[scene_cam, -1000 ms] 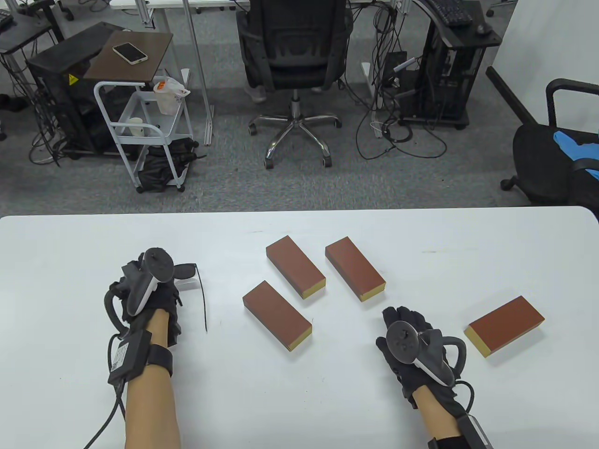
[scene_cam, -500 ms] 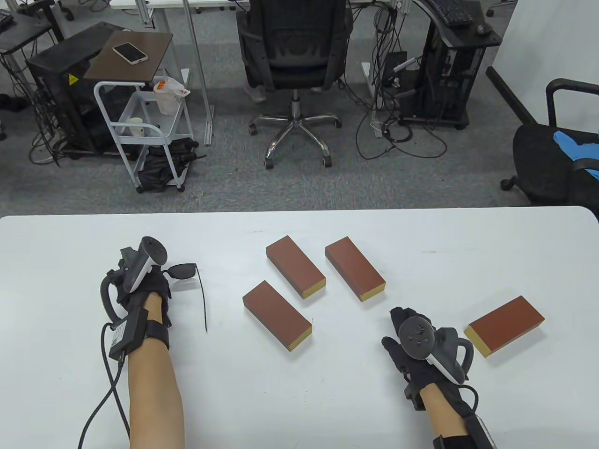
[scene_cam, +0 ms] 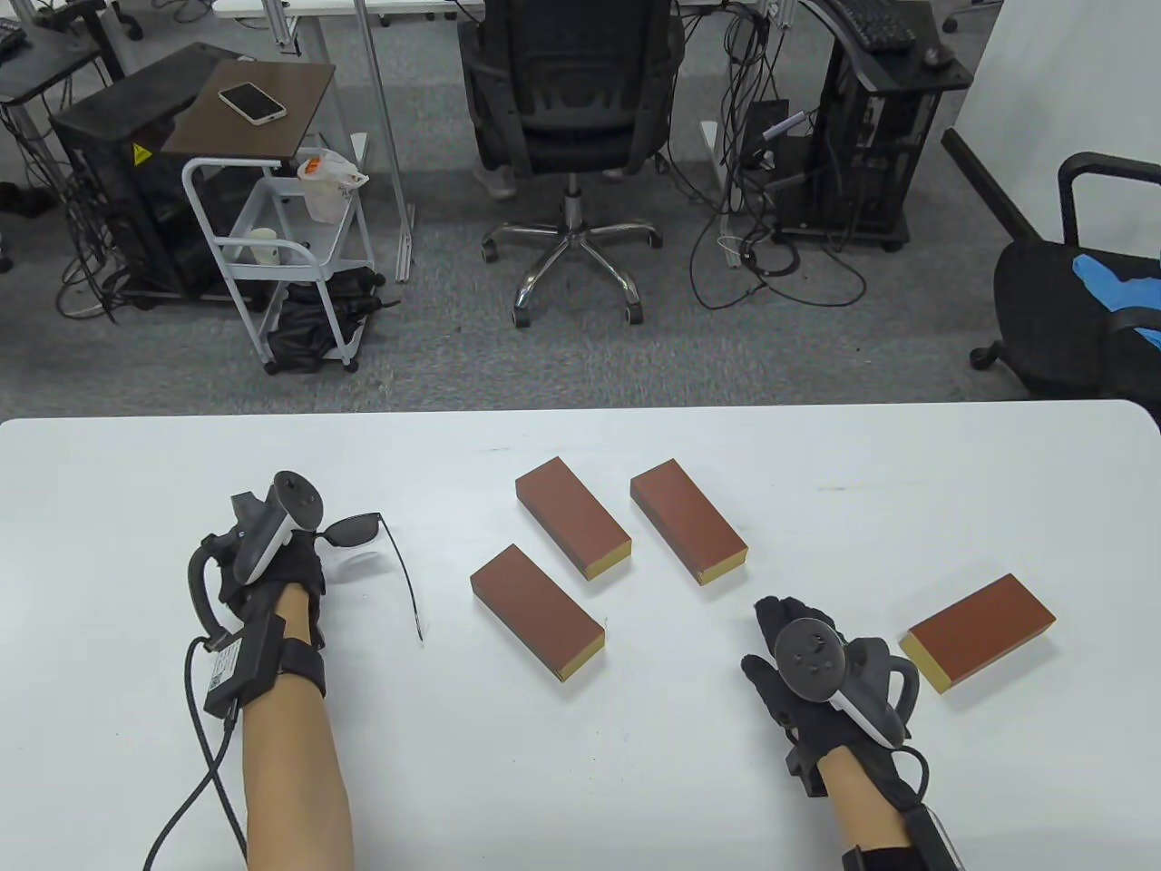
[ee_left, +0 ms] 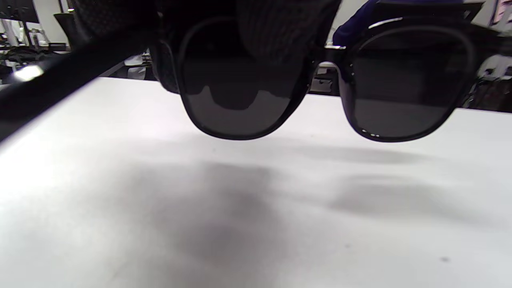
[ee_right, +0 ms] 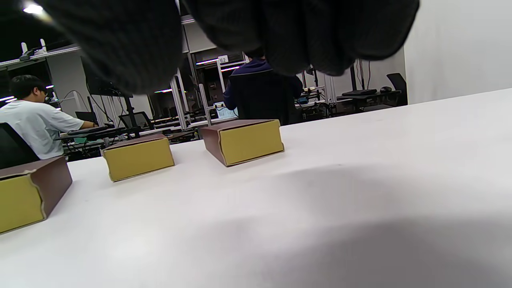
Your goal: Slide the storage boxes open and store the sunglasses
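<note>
Black sunglasses hang a little above the white table at the left, one temple arm unfolded toward me. My left hand grips them at the frame. In the left wrist view gloved fingers cover the top of one lens of the sunglasses, whose shadow falls on the table below. Four shut brown boxes with yellow ends lie on the table: two side by side, one nearer me, one at the right. My right hand rests relaxed between them, holding nothing.
The right wrist view shows three boxes' yellow ends facing me. Beyond the table's far edge stand an office chair, a white cart and desks with cables.
My left hand drew slightly left and back with the sunglasses, and the unfolded temple arm swung to the right. My right hand shifted a little right and toward me, then stayed still.
</note>
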Tool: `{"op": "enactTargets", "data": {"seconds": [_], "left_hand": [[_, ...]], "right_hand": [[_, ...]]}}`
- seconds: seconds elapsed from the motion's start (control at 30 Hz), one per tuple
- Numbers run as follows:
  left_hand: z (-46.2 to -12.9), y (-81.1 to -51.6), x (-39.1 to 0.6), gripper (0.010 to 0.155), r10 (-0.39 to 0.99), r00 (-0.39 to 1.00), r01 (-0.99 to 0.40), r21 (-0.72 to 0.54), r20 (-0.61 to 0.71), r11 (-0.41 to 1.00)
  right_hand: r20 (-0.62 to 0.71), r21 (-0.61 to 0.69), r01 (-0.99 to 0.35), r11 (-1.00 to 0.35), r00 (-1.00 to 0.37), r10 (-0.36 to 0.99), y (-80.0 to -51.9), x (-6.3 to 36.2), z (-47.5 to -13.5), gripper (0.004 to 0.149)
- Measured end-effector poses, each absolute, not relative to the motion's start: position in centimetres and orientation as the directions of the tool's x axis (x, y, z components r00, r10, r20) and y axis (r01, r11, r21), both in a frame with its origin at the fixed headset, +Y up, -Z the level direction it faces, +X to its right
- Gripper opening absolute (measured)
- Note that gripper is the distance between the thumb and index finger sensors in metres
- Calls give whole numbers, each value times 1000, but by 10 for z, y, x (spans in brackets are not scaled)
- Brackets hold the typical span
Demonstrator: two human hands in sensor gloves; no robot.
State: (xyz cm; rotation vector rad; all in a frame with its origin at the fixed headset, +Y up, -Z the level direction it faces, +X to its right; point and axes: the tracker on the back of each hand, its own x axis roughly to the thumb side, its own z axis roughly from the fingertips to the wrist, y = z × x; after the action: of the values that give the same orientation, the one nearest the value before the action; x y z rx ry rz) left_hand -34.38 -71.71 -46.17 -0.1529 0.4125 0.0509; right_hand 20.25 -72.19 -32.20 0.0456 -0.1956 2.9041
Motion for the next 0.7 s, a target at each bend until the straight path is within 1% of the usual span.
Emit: {"op": "enactTargets", "data": {"seconds": [0.07, 0.17, 0.2, 0.23, 0.27, 0.3, 0.37, 0.47, 0.6, 0.7], "left_hand": [[-455, -706, -338, 43, 35, 931, -80, -110, -362, 991], [-440, -685, -320, 44, 25, 967, -35, -36, -254, 999], [-435, -679, -312, 44, 16, 976, -20, -14, -215, 1000], [-429, -675, -303, 44, 17, 983, -16, 10, -183, 1000], [-421, -670, -289, 44, 39, 990, -35, 34, -136, 999], [-419, -669, -285, 44, 45, 991, -41, 34, -122, 999], [-408, -663, -261, 45, 76, 996, -76, 21, -46, 997], [-395, -656, -226, 45, 73, 995, -73, 7, 61, 997], [-376, -648, -170, 45, 77, 975, -69, -44, 210, 997], [-360, -640, -132, 45, 66, 942, -78, 22, 329, 997]], "right_hand": [[61, -133, -235, -963, -972, 229, -721, 200, -322, 65], [94, -145, -257, -956, -965, 245, -717, 195, -321, 64], [107, -142, -279, -950, -958, 266, -717, 194, -321, 63], [135, -127, -328, -936, -941, 312, -717, 192, -322, 63], [156, -121, -373, -920, -922, 354, -717, 189, -322, 63], [161, -120, -378, -918, -920, 357, -716, 188, -322, 63], [188, -118, -367, -923, -921, 342, -715, 183, -320, 62], [228, -109, -358, -927, -917, 327, -712, 176, -317, 59], [291, -104, -409, -907, -884, 365, -706, 169, -313, 59], [315, -102, -462, -881, -855, 412, -703, 167, -310, 60]]}}
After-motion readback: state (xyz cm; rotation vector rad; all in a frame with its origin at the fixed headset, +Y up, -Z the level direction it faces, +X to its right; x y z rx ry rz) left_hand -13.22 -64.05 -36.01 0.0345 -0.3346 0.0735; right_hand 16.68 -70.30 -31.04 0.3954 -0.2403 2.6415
